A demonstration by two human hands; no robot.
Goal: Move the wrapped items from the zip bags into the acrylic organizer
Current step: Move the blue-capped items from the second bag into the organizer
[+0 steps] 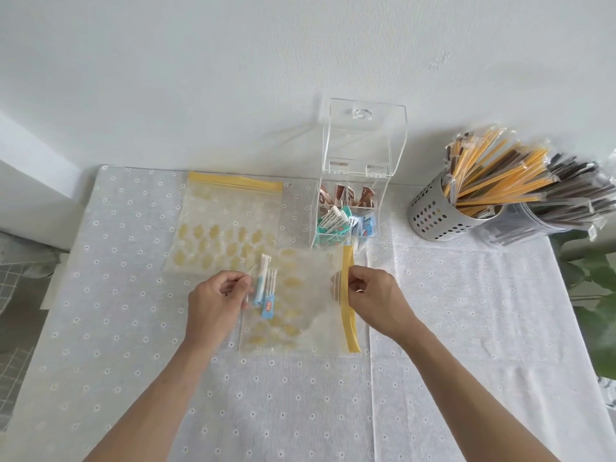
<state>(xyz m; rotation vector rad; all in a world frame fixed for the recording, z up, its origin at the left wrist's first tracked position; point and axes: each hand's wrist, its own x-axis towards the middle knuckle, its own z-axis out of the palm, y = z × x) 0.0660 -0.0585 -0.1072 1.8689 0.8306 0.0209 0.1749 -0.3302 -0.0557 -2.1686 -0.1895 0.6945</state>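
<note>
Head view: both hands, left (216,295) and right (370,288), pinching opposite ends of zip bag (300,295).

Head view. Two forearms enter from the lower edge, one at about 7 o'clock, the other at about 5 o'clock. Both are bare from the frame edge to the wrist; any sleeve edge lies out of frame. Left hand (218,291): bare, ungloved, back of hand toward camera, knuckles visible. Right hand (373,288): bare, ungloved, likewise back toward camera. Fingernails too small to describe. Rest of the body is out of frame.
</note>
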